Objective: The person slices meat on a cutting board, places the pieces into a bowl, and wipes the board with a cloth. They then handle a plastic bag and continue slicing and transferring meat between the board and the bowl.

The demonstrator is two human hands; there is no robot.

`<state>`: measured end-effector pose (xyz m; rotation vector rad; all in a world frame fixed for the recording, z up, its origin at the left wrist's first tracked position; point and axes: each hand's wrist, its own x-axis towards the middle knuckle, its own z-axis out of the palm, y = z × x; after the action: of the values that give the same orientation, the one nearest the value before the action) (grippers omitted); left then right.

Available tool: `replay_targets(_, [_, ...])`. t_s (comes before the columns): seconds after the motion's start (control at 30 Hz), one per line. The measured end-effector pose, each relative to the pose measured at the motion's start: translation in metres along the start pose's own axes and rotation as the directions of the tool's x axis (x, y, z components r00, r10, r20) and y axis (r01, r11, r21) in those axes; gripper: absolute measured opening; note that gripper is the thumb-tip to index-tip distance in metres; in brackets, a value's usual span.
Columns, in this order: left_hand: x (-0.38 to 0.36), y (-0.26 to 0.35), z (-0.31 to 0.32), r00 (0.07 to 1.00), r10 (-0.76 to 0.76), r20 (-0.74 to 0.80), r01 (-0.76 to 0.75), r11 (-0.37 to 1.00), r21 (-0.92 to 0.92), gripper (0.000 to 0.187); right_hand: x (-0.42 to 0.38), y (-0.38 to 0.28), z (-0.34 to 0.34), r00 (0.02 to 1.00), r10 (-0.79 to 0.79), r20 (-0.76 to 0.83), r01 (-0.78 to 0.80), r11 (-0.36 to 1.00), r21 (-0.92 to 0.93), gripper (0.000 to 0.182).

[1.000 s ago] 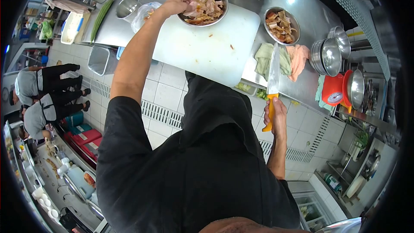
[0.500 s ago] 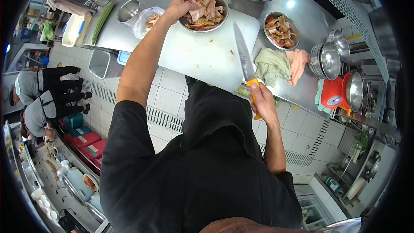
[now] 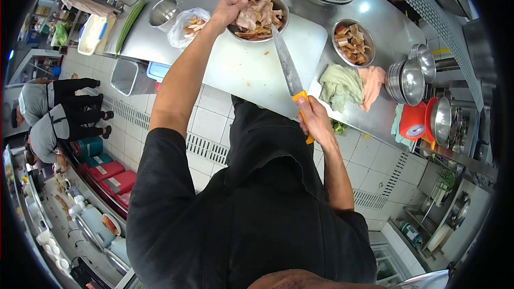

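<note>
A steel bowl [image 3: 285, 12] of sliced, pale and browned meat pieces [image 3: 258, 15] sits at the far edge of the white cutting board [image 3: 257, 67]. At the bowl's left rim, my left hand [image 3: 230, 10] has its fingers closed on a pale piece of meat. My right hand [image 3: 316, 119] is wrapped around the yellow handle of a kitchen knife [image 3: 289, 67]. The long blade slants up to the left over the board, its tip near the bowl's front rim. Small scraps dot the board.
Right of the board are a second steel bowl of chopped pieces [image 3: 353, 43], green and pink cloths [image 3: 341, 85], stacked bowls [image 3: 409, 82] and a red scale [image 3: 414, 121]. To the left lie a plastic bag [image 3: 187, 28], a steel container [image 3: 163, 13] and a long green vegetable [image 3: 130, 27]. Two people stand far left.
My right hand has moved slightly left, swinging the knife tip toward the bowl. My left hand stays at the bowl, its fingers now nearer the left rim. The view has shifted slightly.
</note>
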<state>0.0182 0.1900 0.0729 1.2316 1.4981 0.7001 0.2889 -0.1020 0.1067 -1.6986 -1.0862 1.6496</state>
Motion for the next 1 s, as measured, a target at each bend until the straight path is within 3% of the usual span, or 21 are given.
replay_targets(0.13, [0.006, -0.006, -0.002, 1.0, 0.008, 0.021, -0.009, 0.999, 0.047, 0.032, -0.002, 0.012, -0.002, 0.999, 0.043, 0.001, -0.043, 0.998, 0.038, 0.043])
replay_targets(0.23, [0.004, -0.002, 0.0, 0.999, 0.02, 0.046, -0.018, 0.999, -0.035, 0.035, -0.005, 0.022, -0.006, 0.996, 0.084, -0.004, -0.083, 0.99, 0.115, 0.044])
replay_targets(0.33, [-0.009, 0.022, 0.003, 0.994, 0.021, 0.108, 0.01, 0.959, -0.285, 0.036, -0.007, 0.032, -0.011, 0.995, 0.099, -0.018, -0.095, 0.98, 0.176, 0.042])
replay_targets(0.37, [-0.008, 0.025, 0.002, 0.992, 0.039, 0.118, -0.008, 0.967, -0.255, 0.036, -0.008, 0.036, -0.013, 0.994, 0.107, -0.023, -0.101, 0.977, 0.189, 0.043])
replay_targets(0.47, [-0.001, 0.027, -0.001, 0.994, 0.08, 0.068, -0.079, 0.997, -0.019, 0.034, -0.012, 0.047, -0.021, 0.991, 0.127, -0.041, -0.115, 0.969, 0.217, 0.045])
replay_targets(0.5, [-0.002, 0.03, -0.004, 0.993, 0.1, 0.058, -0.111, 0.967, 0.228, 0.035, -0.014, 0.049, -0.023, 0.99, 0.132, -0.049, -0.118, 0.968, 0.223, 0.046])
replay_targets(0.57, [-0.003, 0.036, -0.008, 0.988, 0.142, 0.054, -0.142, 0.732, 0.667, 0.037, -0.018, 0.055, -0.026, 0.987, 0.142, -0.071, -0.122, 0.964, 0.235, 0.046])
replay_targets(0.6, [-0.007, 0.041, -0.007, 0.988, 0.14, 0.064, -0.142, 0.668, 0.731, 0.037, -0.02, 0.058, -0.027, 0.986, 0.146, -0.084, -0.122, 0.963, 0.24, 0.045])
replay_targets(0.67, [-0.02, 0.049, -0.007, 0.987, 0.138, 0.078, -0.139, 0.522, 0.841, 0.037, -0.023, 0.061, -0.027, 0.985, 0.14, -0.098, -0.112, 0.962, 0.247, 0.045])
replay_targets(0.77, [-0.038, 0.054, -0.002, 0.952, 0.086, 0.294, -0.305, 0.369, 0.878, 0.034, -0.026, 0.066, -0.028, 0.987, 0.129, -0.101, -0.099, 0.96, 0.261, 0.045])
replay_targets(0.87, [-0.042, 0.034, 0.012, 0.933, 0.148, 0.329, -0.356, 0.237, 0.904, 0.025, -0.027, 0.07, -0.028, 0.986, 0.132, -0.097, -0.102, 0.958, 0.268, 0.046])
replay_targets(1.0, [-0.033, 0.028, 0.019, 0.91, 0.12, 0.397, -0.41, 0.118, 0.904, 0.022, -0.029, 0.067, -0.029, 0.987, 0.132, -0.087, -0.104, 0.958, 0.267, 0.044])
